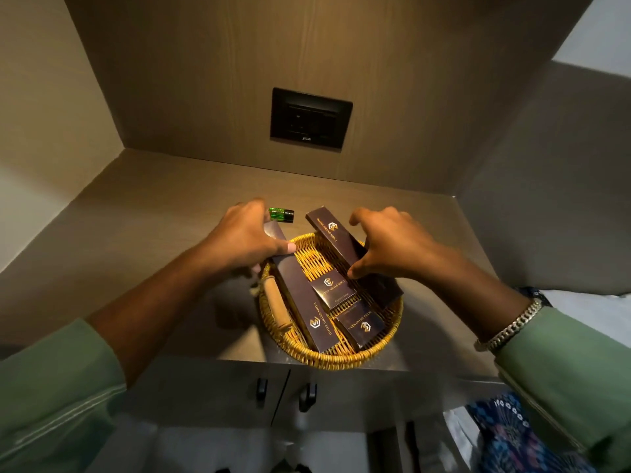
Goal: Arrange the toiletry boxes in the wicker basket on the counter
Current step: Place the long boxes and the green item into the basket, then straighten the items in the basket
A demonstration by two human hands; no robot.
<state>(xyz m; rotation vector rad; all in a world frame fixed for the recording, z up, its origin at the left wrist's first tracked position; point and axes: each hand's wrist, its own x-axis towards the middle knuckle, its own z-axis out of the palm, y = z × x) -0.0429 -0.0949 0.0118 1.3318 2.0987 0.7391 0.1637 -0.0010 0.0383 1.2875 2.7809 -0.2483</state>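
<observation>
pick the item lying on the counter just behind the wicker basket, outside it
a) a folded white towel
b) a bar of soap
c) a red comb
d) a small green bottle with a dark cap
d, a small green bottle with a dark cap lies on its side on the counter just beyond the wicker basket, near the left hand.

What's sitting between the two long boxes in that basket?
In the head view, bare wicker basket floor shows between the left long box and right long box; nearer the camera, a small box fills it.
</observation>
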